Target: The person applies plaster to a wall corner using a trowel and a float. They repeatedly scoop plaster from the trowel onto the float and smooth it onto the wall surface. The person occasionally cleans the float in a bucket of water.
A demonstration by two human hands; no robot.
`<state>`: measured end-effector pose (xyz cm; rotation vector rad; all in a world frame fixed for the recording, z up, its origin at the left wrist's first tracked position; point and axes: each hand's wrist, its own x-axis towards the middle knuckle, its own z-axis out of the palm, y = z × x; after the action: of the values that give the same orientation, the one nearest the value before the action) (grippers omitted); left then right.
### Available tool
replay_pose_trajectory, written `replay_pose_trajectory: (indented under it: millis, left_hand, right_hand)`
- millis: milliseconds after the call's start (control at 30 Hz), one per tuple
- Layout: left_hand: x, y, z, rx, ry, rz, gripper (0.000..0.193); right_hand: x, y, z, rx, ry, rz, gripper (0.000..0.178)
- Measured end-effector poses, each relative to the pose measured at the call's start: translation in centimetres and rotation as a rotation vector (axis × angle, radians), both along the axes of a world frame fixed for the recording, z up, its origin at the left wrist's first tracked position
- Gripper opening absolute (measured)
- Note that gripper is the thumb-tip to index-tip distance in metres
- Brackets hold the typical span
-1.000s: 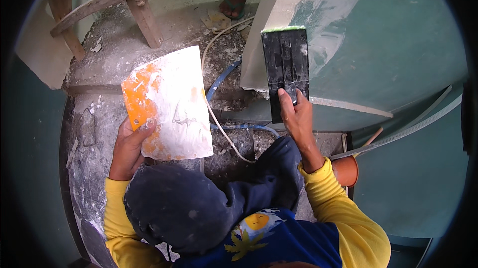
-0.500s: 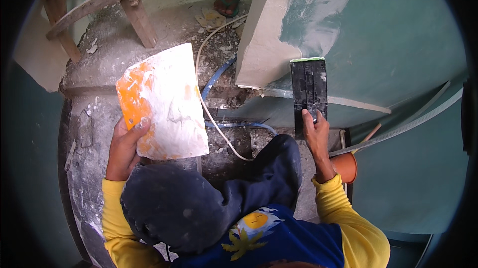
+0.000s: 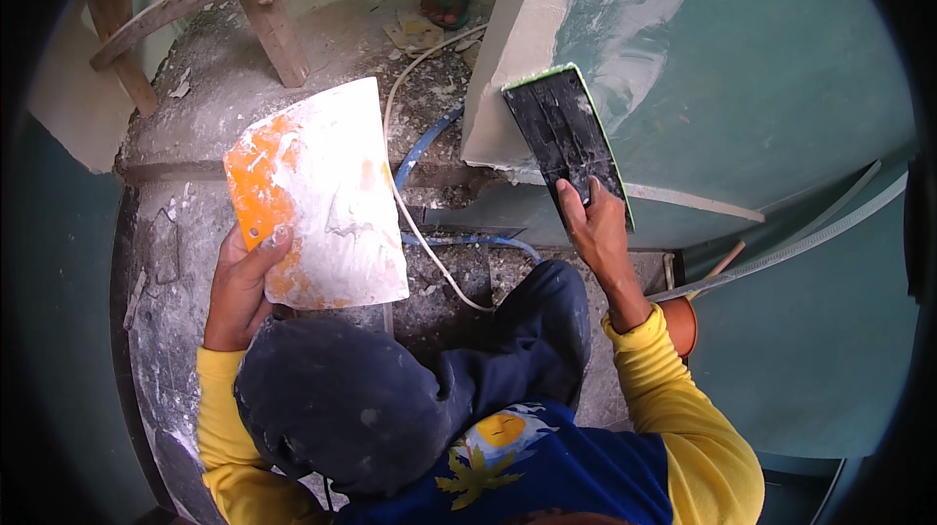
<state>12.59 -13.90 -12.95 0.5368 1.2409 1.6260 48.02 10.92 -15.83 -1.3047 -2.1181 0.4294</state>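
My left hand (image 3: pixel 244 281) grips the lower left edge of an orange plastic sheet (image 3: pixel 256 174), its thumb on top. White plaster paste (image 3: pixel 344 203) covers most of that sheet. In my right hand (image 3: pixel 595 232) is a black plastering trowel (image 3: pixel 568 130) with a green edge, index finger and thumb against its near end. The trowel is tilted, its far end over the corner of the green wall (image 3: pixel 771 86). A wet white smear (image 3: pixel 625 47) marks the wall just beyond the trowel. Whether the blade touches the wall I cannot tell.
A wooden trestle (image 3: pixel 195 8) stands at the far left. Another person's foot in a flip-flop (image 3: pixel 451 0) is at the top. A white cable (image 3: pixel 415 218) and a blue hose (image 3: pixel 425 146) cross the debris-strewn floor. An orange bucket (image 3: pixel 681 325) sits beside my right forearm.
My right hand has swung the trowel leftward and turned it, so its far end now lies nearer the pale wall corner. The plaster-covered sheet in my left hand has barely shifted.
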Motion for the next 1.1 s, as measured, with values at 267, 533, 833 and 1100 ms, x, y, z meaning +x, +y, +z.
replay_pose_trajectory:
  millis: [267, 533, 833, 1100]
  left_hand:
    - [-0.2, 0.6, -0.3, -0.024, 0.034, -0.007, 0.049]
    - [0.1, 0.1, 0.0, -0.018, 0.017, 0.013, 0.05]
    - [-0.1, 0.4, 0.0, -0.029, 0.02, -0.002, 0.048]
    - [-0.1, 0.6, -0.5, -0.039, 0.04, 0.014, 0.047]
  right_hand:
    - [1.5, -1.1, -1.6, -0.199, 0.245, -0.111, 0.049]
    - [-4.6, 0.0, -1.0, -0.083, 0.209, -0.036, 0.057]
    - [-1.1, -0.5, -3.5, -0.034, 0.051, -0.022, 0.054]
    - [9.0, 0.3, -5.6, -0.114, 0.068, -0.257, 0.055]
